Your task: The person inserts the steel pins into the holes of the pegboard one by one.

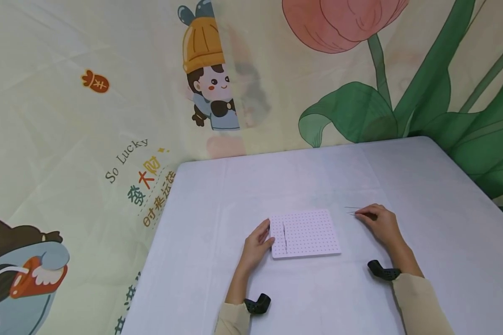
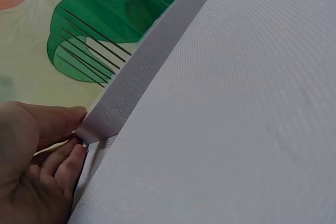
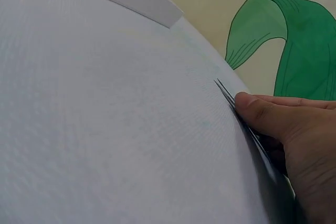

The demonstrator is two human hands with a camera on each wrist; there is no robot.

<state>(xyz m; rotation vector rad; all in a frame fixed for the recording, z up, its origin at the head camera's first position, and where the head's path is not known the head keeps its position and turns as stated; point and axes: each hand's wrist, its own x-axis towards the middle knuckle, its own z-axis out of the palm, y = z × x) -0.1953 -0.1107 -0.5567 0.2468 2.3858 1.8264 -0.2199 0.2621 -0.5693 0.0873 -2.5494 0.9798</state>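
Observation:
A white pegboard (image 1: 308, 232) with rows of small holes lies on the table. Along its left side, several thin dark needle-like sticks (image 2: 94, 43) stand upright in a row. My left hand (image 1: 257, 246) holds the board by its left edge; in the left wrist view its fingers (image 2: 60, 119) close around the board's corner. Off to the board's right, my right hand (image 1: 379, 223) is low over the table. Its thumb (image 3: 262, 111) and fingers pinch thin dark sticks (image 3: 226, 93), whose pointed ends stick out past the thumb toward the board.
A white cloth covers the table (image 1: 318, 179), whose back edge meets a printed curtain (image 1: 268, 83). On each wrist sits a black camera mount, the left one (image 1: 257, 304) and the right one (image 1: 383, 270), close over the cloth.

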